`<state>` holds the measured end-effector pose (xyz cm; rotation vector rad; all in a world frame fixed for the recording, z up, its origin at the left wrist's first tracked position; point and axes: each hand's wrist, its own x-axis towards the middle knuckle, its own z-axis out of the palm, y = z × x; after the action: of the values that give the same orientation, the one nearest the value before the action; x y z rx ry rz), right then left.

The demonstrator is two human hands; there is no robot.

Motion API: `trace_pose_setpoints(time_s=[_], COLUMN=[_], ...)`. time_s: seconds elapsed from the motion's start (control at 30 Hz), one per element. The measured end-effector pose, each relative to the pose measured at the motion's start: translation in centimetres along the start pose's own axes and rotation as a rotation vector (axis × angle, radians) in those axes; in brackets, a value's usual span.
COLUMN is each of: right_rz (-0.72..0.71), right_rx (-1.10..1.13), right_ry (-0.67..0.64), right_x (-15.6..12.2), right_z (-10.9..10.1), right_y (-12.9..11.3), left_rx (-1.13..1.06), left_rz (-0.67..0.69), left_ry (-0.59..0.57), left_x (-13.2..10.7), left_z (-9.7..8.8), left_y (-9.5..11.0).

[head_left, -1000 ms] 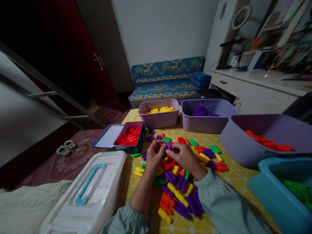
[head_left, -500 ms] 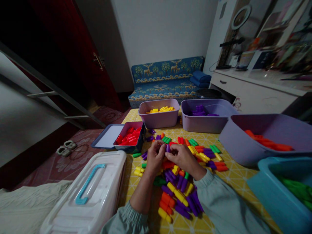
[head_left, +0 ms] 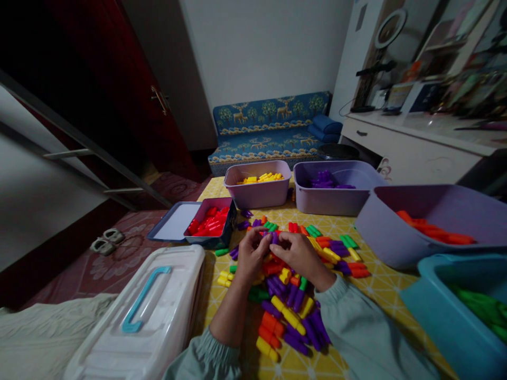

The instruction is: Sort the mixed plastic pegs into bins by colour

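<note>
My left hand (head_left: 250,254) and my right hand (head_left: 298,251) meet over a heap of coloured plastic pegs (head_left: 291,311) on a yellow patterned table (head_left: 384,287). Together the fingers pinch a small purple peg (head_left: 274,238) between them. Loose red, green, yellow, orange and purple pegs lie all around both hands. Both sleeves are pale green.
Behind the heap stand a tub of yellow pegs (head_left: 258,184), a tub of purple pegs (head_left: 336,187) and a dark box of red pegs (head_left: 212,221). At the right are a tub of orange pegs (head_left: 435,224) and a blue bin of green pegs (head_left: 463,311). A white lidded case (head_left: 146,316) lies left.
Both hands stay together over the heap, with only small finger movements on the purple peg. Nothing else has moved.
</note>
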<state>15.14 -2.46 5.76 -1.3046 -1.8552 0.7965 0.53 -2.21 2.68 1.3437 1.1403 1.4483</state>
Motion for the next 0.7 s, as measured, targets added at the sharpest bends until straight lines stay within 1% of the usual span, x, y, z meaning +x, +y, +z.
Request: trace_pose_setpoints(time_s=[0.2, 0.3, 0.4, 0.53, 0.6, 0.7], right_rz=[0.035, 0.04, 0.058, 0.066, 0.083, 0.097], right_rx=[0.027, 0.036, 0.008, -0.007, -0.009, 0.008], right_ry=[0.078, 0.078, 0.038, -0.053, -0.111, -0.175], right_x=[0.4, 0.6, 0.7, 1.1, 1.4, 1.9], right_z=[-0.6, -0.7, -0.9, -1.6, -2.3, -4.0], right_y=[0.5, 1.1, 1.7, 2.5, 2.8, 3.2], left_rx=[0.023, 0.029, 0.033, 0.025, 0.024, 0.037], left_rz=[0.013, 0.006, -0.001, -0.035, -0.054, -0.076], left_ry=[-0.023, -0.042, -0.042, -0.066, -0.072, -0.074], left_x=[0.0, 0.0, 0.0, 0.0, -0.1, -0.1], left_z=[-0.1, -0.1, -0.1, -0.1, -0.1, -0.1], left_y=[-0.4, -0.3, -0.3, -0.4, -0.4, -0.5])
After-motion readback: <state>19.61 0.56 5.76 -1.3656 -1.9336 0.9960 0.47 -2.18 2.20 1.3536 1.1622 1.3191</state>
